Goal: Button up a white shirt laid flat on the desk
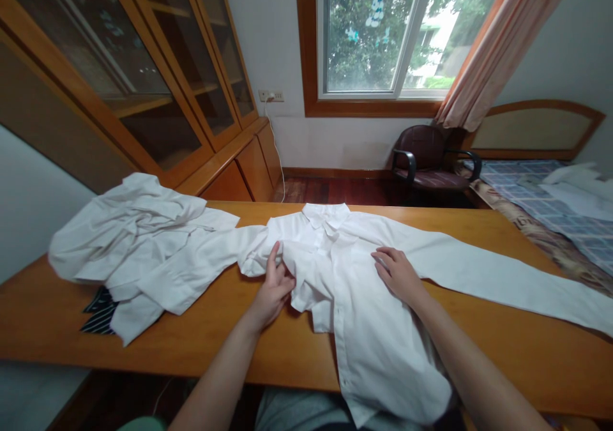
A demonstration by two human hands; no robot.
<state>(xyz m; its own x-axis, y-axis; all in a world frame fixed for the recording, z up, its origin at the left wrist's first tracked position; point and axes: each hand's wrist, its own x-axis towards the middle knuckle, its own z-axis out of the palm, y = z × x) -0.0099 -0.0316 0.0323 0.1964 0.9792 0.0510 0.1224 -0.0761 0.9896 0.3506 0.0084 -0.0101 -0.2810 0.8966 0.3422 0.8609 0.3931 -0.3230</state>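
White shirt (378,329) lies face-up across middle of table (527,348), collar (327,214) twd table's far edge, hem hanging over near edge, one sleeve (502,271) stretched out twd table's right end. L hand (272,290) is closed on a bunched fold of shirt fabric, approx. mid-table. R hand (400,276) rests flat, palm down, fingers loosely together, on shirt front w/o gripping. Rumpled white pile (129,226) sits at table's left end, over a dark striped cloth (100,310). Chair (431,159) stands beyond far edge.
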